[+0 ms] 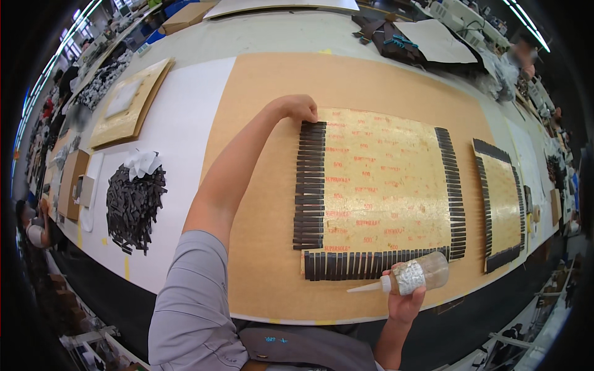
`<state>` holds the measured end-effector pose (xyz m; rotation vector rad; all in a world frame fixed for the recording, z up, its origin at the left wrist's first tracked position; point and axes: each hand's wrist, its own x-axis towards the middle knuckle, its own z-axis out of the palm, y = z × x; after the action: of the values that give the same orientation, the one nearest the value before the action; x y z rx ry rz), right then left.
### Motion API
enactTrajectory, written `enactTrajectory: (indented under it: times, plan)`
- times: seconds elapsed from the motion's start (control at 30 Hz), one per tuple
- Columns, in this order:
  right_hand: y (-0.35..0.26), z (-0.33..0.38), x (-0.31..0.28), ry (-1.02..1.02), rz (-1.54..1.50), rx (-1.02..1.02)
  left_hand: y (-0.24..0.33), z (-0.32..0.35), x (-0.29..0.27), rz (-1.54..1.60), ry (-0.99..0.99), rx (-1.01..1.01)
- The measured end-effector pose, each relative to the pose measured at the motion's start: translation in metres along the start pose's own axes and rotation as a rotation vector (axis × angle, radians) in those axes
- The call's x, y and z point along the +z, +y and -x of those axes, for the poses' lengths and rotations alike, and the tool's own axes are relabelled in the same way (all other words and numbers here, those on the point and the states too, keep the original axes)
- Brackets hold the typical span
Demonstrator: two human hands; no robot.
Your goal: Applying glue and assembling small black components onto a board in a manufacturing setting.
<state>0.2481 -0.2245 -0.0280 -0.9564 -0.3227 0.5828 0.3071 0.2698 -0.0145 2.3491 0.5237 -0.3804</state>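
Observation:
My left arm reaches across to the far left corner of a yellowish board point(387, 179) printed with red markings. There my left hand point(301, 108) is closed, its fingertips down at the corner just beyond the top strip. What they pinch, if anything, is hidden. Short black strips point(309, 185) line the board's left, right and near edges side by side; its far edge shows none. Near the front right corner, my right hand point(405, 303) grips a clear squeeze bottle point(437, 269) wrapped in silvery tape. The bottle lies tilted, its long white nozzle pointing left.
A heap of loose black strips point(135, 207) with crumpled white paper point(142, 164) on top lies at left. Behind it are stacked boards point(133, 102). Another strip-edged board point(502, 204) rests at right. Dark fabric pieces point(402, 43) lie at the back. Brown paper point(266, 247) covers the table's middle.

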Motion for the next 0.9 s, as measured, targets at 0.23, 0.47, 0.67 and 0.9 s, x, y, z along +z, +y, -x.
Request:
enactTrajectory:
  times: [0.23, 0.47, 0.67, 0.9]
  plan:
    - [-0.003, 0.009, -0.007, -0.074, -0.082, -0.018, 0.021, 0.076, 0.027, 0.3, 0.604, 0.351]
    - [0.007, 0.001, 0.012, -0.217, -0.168, 0.069, -0.068, 0.281, 0.05, 0.073, 0.654, -0.103]
    - [0.009, 0.014, 0.031, -0.266, -0.164, 0.056, -0.164, 0.359, 0.06, -0.148, 0.666, -0.806]
    - [-0.001, 0.03, 0.039, -0.234, -0.14, 0.034, -0.142, 0.356, 0.096, 0.004, 0.919, -0.555]
